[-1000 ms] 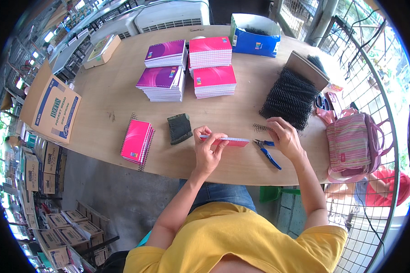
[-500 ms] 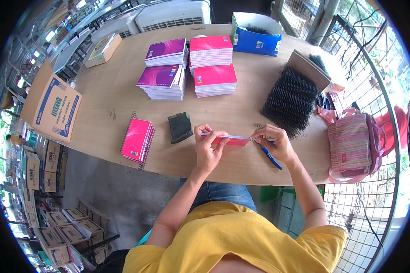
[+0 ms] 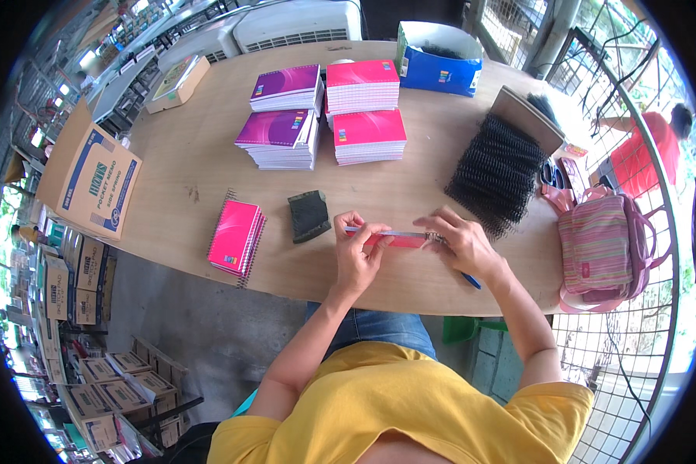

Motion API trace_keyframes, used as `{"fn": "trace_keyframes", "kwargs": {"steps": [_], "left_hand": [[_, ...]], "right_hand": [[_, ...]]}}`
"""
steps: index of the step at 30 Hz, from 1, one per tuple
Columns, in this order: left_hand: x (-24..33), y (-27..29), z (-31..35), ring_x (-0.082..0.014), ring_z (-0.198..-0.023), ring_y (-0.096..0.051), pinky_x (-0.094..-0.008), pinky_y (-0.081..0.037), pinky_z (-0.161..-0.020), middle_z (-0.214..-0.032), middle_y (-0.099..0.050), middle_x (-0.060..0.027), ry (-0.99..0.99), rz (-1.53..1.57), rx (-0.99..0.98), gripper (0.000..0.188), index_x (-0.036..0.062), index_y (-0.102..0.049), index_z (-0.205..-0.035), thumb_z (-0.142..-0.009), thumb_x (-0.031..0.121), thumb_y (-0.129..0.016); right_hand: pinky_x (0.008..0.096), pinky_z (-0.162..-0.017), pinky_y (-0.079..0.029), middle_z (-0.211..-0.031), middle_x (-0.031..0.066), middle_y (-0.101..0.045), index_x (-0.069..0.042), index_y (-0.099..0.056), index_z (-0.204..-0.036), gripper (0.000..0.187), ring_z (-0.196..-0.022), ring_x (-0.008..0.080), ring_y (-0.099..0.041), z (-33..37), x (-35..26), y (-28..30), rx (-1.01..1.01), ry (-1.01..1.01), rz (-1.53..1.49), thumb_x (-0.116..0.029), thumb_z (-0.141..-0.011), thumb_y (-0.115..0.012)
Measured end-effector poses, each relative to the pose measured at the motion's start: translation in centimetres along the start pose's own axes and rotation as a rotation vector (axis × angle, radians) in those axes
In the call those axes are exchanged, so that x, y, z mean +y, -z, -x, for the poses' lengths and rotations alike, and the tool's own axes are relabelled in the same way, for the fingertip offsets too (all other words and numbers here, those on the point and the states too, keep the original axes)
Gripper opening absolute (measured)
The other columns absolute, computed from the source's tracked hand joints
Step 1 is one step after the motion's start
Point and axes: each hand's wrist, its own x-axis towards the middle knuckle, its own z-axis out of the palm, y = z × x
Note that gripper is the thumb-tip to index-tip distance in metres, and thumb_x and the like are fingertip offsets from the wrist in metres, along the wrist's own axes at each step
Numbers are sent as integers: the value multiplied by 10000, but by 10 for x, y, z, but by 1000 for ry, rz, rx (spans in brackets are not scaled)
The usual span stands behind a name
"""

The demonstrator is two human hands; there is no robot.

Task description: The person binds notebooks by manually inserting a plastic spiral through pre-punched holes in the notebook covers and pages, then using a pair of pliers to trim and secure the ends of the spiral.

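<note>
My left hand (image 3: 357,254) pinches a small pink notebook (image 3: 404,241), held edge-up above the near side of the table. At the notebook's right end, my right hand (image 3: 467,246) has its fingers closed on a black spiral coil (image 3: 431,237) at the edge; how far the coil runs into the pages is too small to tell. Pliers with blue handles (image 3: 471,281) lie beneath my right hand, mostly covered by it. A dark grey block (image 3: 308,216) sits left of my left hand. Further left rests a short stack of pink spiral-bound notebooks (image 3: 235,236).
Purple notebook stacks (image 3: 278,143) and pink notebook stacks (image 3: 370,130) stand at the back. Many black coils (image 3: 496,170) lie at right, near a blue box (image 3: 441,72) and a striped bag (image 3: 602,246). An open carton (image 3: 93,182) is at left. A person in red (image 3: 651,155) is beyond the wire fence.
My right hand has shifted its fingers over the coil and now covers more of the pliers. The left hand keeps its hold on the notebook. Outside the fence, the person in red has risen higher.
</note>
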Motion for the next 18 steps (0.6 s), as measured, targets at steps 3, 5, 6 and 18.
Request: {"fn": "trace_keyframes", "kwargs": {"steps": [3,5,6,18], "left_hand": [[-1,-1,0,-256,-972,-483,-385,-455,-830,-1013,-442,-99,-1,-6,1,215,105,-739,-990,-820,206,-823],[-3,-1,0,-257,-974,-482,-387,-455,-831,-1013,-443,-99,-1,-12,-5,215,103,-737,-990,-818,199,-823],[-4,-1,1,-258,-975,-481,-388,-455,-831,-1013,-443,-100,-3,-18,-11,215,102,-737,-990,-818,198,-823],[-4,-3,6,-245,-957,-488,-384,-458,-811,-1028,-541,-91,-35,24,-36,222,101,-730,-970,-790,168,-841]], "right_hand": [[419,-714,-537,-917,91,-631,-86,-648,-1015,215,-879,323,-634,0,2,-3,-6,78,113,-114,-823,-741],[416,-732,-534,-912,80,-624,-92,-644,-1011,235,-898,314,-623,-2,1,-4,17,91,131,-117,-805,-753],[416,-741,-531,-896,69,-623,-92,-646,-999,230,-912,309,-618,-3,-5,-7,67,65,101,-117,-799,-755],[459,-937,-494,-1225,120,-620,-95,-669,-1117,389,-1166,345,-568,-26,-9,6,-38,237,254,-224,-772,-796]]}}
